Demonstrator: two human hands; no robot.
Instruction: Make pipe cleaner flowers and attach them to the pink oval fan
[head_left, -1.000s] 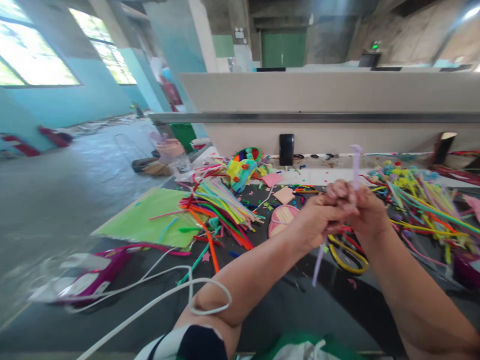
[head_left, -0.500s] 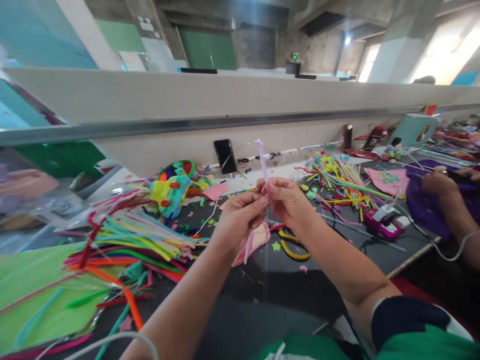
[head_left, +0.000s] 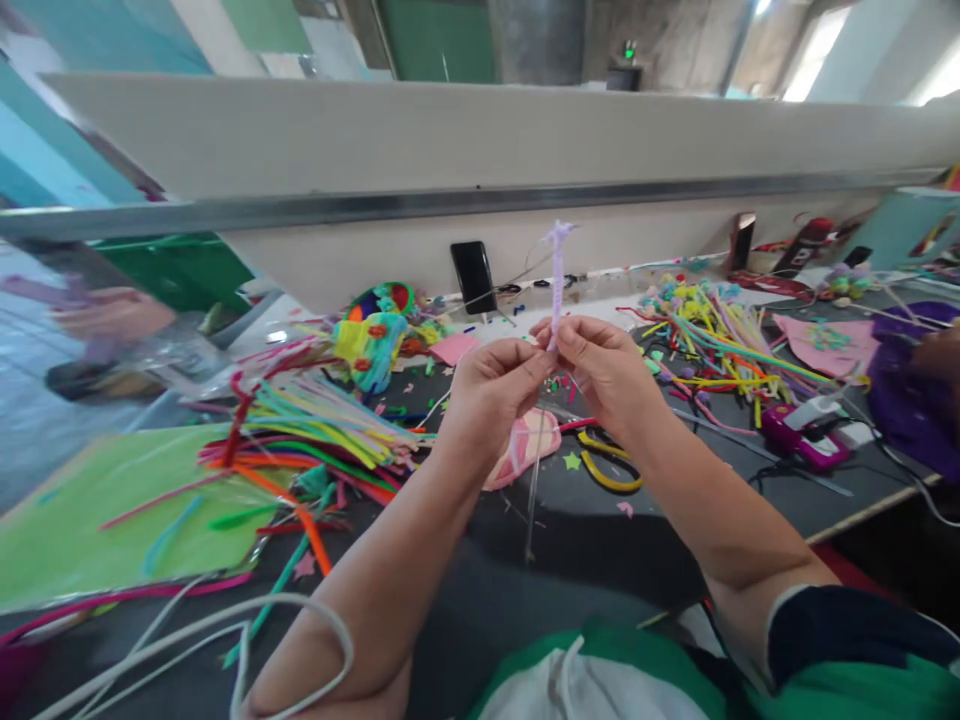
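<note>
Near the centre of the frame, the left hand (head_left: pixel 495 390) is nearly closed, thumb and fingertips pinched at the lower part of an upright lavender pipe cleaner (head_left: pixel 557 285), while the right hand (head_left: pixel 607 375), fingers curled and thumb pressed in, pinches it from the other side. A thin wire (head_left: pixel 533 490) hangs below the hands, in front of a pink oval piece (head_left: pixel 544 435). Yellow looped handles (head_left: pixel 611 482) lie right of centre, a bundle of coloured pipe cleaners (head_left: pixel 322 425) at centre left, and a black phone (head_left: pixel 472 277) leans upright at upper centre
</note>
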